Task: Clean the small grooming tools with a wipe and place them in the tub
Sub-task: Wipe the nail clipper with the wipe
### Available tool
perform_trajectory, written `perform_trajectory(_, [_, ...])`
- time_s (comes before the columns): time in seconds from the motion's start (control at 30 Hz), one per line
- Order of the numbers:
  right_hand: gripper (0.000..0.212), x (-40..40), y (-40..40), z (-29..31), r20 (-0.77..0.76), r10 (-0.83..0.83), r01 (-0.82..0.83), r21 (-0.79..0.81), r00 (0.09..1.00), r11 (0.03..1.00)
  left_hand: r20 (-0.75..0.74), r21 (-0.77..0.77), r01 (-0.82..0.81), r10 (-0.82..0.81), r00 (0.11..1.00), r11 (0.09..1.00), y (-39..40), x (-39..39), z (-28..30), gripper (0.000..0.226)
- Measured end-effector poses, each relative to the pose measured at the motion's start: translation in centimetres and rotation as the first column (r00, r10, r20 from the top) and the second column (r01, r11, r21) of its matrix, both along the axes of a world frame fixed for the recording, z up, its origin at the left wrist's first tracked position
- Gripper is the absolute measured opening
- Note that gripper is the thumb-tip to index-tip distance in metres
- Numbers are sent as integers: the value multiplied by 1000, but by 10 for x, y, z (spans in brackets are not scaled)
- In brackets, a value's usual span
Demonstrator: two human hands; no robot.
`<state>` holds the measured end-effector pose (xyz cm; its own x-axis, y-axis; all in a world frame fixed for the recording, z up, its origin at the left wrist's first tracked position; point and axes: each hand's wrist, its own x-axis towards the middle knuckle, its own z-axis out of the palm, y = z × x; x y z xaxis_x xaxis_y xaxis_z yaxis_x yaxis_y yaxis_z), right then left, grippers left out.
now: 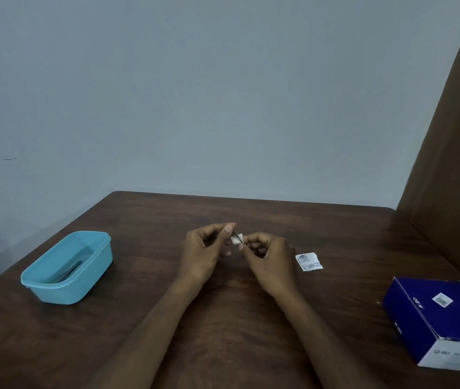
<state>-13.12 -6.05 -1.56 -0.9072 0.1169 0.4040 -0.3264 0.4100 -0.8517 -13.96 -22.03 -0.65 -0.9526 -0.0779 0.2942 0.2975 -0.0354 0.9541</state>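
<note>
Step in hand: wiping a thin metal tool [237, 237], probably tweezers, with a small white wipe [236, 240], above the middle of the table [167, 318].
Left hand [204, 252]: fingers curled, pinching the wipe around the tool.
Right hand [269, 259]: fingers curled, pinching the tool's near end.
Tub [67, 266]: blue, well apart to the left; something dark and thin already inside.
Other things: torn sachet [308, 261] just right of the hands; blue box [436, 321] at far right.
Next move: likely carrying the cleaned tool left, then releasing over the tub.
</note>
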Motion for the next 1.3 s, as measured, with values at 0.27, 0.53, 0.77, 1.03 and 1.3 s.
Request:
perform_trajectory(0.27, [5,0,0,1,3,-28,28,37,1000,999,-44,-88,-44,40,998,995,-1,-3,-3,19])
perform_trajectory(0.53, [9,7,-3,5,-85,-96,99,35,992,994,-118,-301,-44,8,993,953,-3,3,-1,20])
perform_trajectory(0.77, [14,13,-7,6,-156,-98,118,124,983,985,-166,-428,-20,-57,985,904,-2,4,-4,20])
perform_trajectory(1.03, [12,14,-4,9,-248,-208,233,74,946,970,-86,-309,-51,26,996,950,1,2,0,20])
perform_trajectory(1.3, [11,17,-3,9,-339,-108,142,77,934,987,-67,-154,112,-123,990,982,1,10,0,19])
